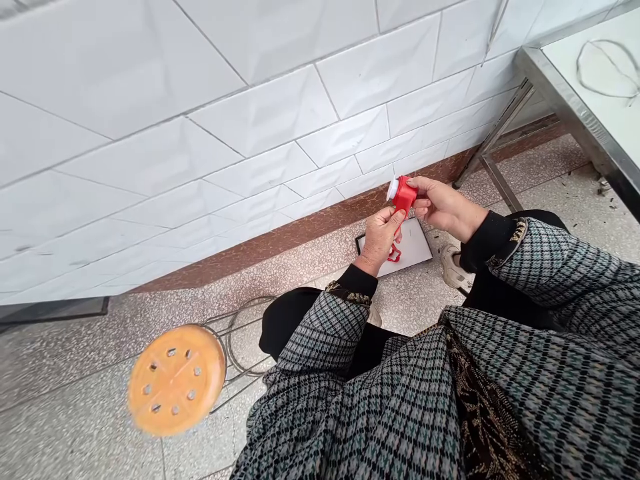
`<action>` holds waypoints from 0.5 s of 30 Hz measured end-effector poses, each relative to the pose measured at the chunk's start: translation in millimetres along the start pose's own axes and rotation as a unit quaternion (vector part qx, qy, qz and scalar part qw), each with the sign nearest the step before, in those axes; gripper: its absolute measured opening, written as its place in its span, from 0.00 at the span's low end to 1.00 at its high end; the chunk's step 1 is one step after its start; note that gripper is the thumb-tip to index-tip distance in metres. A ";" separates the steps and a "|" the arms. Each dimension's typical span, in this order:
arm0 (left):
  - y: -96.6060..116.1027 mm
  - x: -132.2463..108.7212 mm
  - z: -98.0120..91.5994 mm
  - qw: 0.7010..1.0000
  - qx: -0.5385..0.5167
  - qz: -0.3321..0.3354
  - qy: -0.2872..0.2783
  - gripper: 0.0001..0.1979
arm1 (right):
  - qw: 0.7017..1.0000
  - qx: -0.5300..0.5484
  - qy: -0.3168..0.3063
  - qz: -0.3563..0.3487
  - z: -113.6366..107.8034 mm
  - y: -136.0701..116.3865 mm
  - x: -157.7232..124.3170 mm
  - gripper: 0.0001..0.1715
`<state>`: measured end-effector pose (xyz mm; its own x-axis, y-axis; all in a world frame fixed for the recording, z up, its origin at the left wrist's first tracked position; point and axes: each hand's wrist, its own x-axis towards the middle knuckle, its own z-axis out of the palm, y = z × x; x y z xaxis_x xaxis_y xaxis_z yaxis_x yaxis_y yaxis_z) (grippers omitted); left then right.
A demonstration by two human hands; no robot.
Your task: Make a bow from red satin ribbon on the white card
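A red plastic gadget [405,194] with a white round end piece [393,188] is held up between my two hands, over the floor near the wall. My left hand [381,233] has its fingers closed round the lower red part. A red looped piece [395,253] shows just under that hand; whether it joins the gadget I cannot tell. With thumb and fingertips, my right hand [443,205] grips the right side of the red body. A pale flat panel [415,247] with a dark edge lies on the floor beneath, partly covered by my hands.
An orange round stool [177,380] with holes in its seat stands at lower left. White tiles [280,160] line the wall ahead. At upper right a metal-framed table [580,110] bears a loop of thin cable [607,67]. My shoe [454,268] is beside the panel.
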<state>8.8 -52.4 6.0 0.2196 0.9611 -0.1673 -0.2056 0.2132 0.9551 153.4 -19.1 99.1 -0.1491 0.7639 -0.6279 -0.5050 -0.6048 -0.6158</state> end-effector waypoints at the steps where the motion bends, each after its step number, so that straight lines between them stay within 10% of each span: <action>1: -0.8 0.4 0.5 1.000 -0.004 -0.006 0.007 0.25 | 1.000 0.004 0.000 0.007 0.7 -1.1 -0.7 0.10; 15: 3.0 9.9 -16.0 0.994 -0.087 -0.008 -0.068 0.39 | 0.986 -0.017 -0.070 0.153 -5.6 -11.6 -8.0 0.08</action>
<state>-4.9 -39.4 3.3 0.3481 0.9276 -0.1359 -0.3608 0.2663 0.8938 165.3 -19.4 108.6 -0.4068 0.5662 -0.7169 -0.3895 -0.8174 -0.4246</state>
